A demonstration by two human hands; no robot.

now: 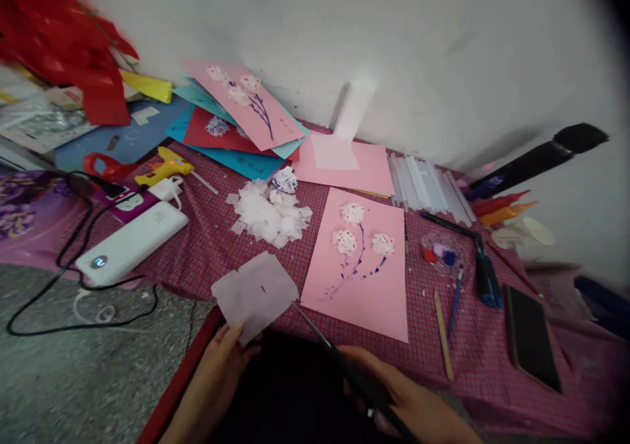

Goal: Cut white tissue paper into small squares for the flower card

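Pinched at its lower edge by my left hand (226, 355) is a thin white paper sheet (258, 293) with a small dark mark near its middle. My right hand (388, 385) is closed around a long black-handled tool (352, 372) with a slim metal end. That tip reaches the sheet's right corner; I cannot tell whether it touches. Just beyond the sheet lies a pile of small white paper squares (270, 214), with a crumpled, blue-marked paper ball (284, 180) behind it. To the right rests a pink card (357, 267) bearing three white flower heads and blue stems.
At left are a white power bank (132, 242), black cables and a yellow glue gun (165, 166). More painted cards (246, 103) lean behind. Clear glue sticks (418, 181), a paint palette (445, 254), a blue brush (455, 303), a wooden stick (443, 332) and a phone (531, 336) lie right.
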